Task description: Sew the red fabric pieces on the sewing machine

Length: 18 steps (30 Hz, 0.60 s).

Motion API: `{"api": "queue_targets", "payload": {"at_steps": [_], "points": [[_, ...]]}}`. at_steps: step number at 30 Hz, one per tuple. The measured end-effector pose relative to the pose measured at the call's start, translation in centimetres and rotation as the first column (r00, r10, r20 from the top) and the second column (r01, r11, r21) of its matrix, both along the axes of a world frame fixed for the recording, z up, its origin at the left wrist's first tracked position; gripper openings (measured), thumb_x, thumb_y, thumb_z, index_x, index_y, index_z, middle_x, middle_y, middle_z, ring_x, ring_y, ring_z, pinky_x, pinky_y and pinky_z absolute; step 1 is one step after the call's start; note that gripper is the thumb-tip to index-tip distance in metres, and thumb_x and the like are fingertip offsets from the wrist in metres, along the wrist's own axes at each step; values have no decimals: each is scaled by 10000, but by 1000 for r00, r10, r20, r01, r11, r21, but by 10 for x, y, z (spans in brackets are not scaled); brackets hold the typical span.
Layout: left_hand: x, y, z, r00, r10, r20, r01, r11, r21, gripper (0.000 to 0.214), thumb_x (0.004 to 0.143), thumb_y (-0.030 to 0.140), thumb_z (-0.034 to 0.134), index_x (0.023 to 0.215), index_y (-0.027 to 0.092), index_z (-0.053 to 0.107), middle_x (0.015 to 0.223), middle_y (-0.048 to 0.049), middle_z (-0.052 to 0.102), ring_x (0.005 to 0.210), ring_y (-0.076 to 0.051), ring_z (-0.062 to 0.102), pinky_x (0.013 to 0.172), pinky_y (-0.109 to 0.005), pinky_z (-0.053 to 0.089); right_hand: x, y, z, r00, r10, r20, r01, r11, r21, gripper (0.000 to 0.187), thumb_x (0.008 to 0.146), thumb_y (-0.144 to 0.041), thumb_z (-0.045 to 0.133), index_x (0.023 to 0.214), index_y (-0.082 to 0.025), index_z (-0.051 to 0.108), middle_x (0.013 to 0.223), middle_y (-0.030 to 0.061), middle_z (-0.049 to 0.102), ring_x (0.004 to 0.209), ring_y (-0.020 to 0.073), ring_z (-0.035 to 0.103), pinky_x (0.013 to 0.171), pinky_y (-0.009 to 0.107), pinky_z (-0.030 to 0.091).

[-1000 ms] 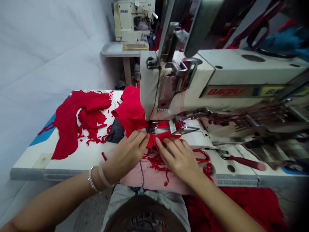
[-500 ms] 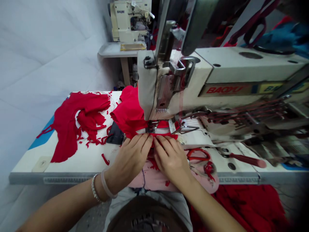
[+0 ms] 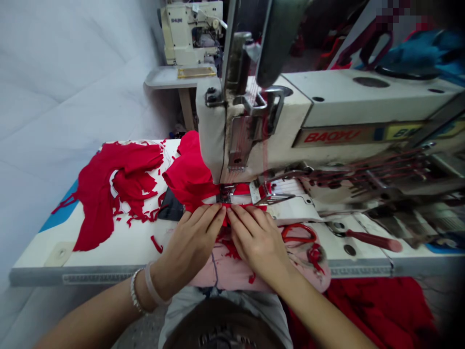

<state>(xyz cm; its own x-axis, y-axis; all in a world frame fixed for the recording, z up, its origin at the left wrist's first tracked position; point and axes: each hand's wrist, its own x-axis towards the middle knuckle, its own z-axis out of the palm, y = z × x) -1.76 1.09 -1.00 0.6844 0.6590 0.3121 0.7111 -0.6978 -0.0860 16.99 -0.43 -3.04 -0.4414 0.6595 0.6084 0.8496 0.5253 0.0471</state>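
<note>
My left hand (image 3: 189, 242) and right hand (image 3: 256, 237) lie side by side, fingers stretched nearly flat and gripping nothing. My fingertips press the red cloth (image 3: 189, 177) down just before the presser foot (image 3: 225, 194) of the machine (image 3: 327, 106). Scissors (image 3: 298, 232) lie beside my right hand.

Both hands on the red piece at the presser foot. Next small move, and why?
Probably slide the red fabric a little further under the presser foot, edge straight. The left hand and right hand press it flat, fingers side by side just in front of the foot, and the fabric already bunches out past it, beside the sewing machine head.
</note>
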Motion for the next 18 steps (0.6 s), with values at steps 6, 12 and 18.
{"api": "queue_targets", "payload": {"at_steps": [6,12,18], "points": [[4,7,0,1000,14,-20,-13,999,43,412,939,63,381,1327,55,517,1321,-158,578,1126,-277,562,833,-391,509,1,7,0,999,24,-33,-25,1000,-12,317,927,-135,476,1178,-45,649,1173,135,671,1033,249,522,853,392,459],[5,12,1,999,7,35,-8,1000,29,345,927,47,370,1223,42,548,1257,-181,594,1098,-289,579,853,-414,535,1,17,2,998,32,-60,-36,997,-68,337,931,-160,472,1204,-60,642,1212,137,657,989,231,548,847,383,457],[-1,16,0,996,-67,59,68,998,-2,358,920,41,384,1251,44,520,1252,-185,590,1126,-293,578,876,-424,550,3,20,1,996,13,-88,-20,997,-80,310,933,-159,474,1172,-100,662,1184,127,670,951,216,578,832,377,447]]}}
